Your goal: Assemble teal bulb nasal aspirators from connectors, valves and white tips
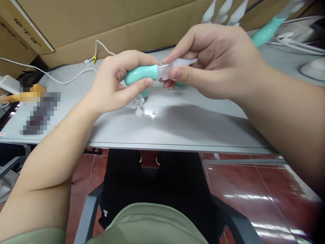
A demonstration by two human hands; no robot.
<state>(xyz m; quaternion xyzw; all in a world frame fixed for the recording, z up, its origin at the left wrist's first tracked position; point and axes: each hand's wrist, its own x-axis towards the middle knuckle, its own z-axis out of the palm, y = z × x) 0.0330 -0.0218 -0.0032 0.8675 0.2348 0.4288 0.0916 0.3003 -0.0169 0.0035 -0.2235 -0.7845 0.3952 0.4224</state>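
Observation:
My left hand (119,79) is wrapped around a curved teal handle (142,74), thumb along its near side. My right hand (215,61) pinches a clear nozzle (165,71) with a tapered whitish tip (184,62) between thumb and fingers. The nozzle's clear end meets the handle's end; whether it is seated in it I cannot tell. Below, on the grey table, lie a small clear plastic cup-like part (138,101), a white round piece (139,112) and two tiny clear pieces (153,113). Another teal thing (180,83) is mostly hidden behind my right hand.
Several white tapered tips (209,12) stand at the back against the cardboard wall (114,23). Another teal-handled device (269,32) leans at the back right near white cables. A white cable (68,82) crosses the table's left side, near a yellow object (38,90) and a blurred-out patch.

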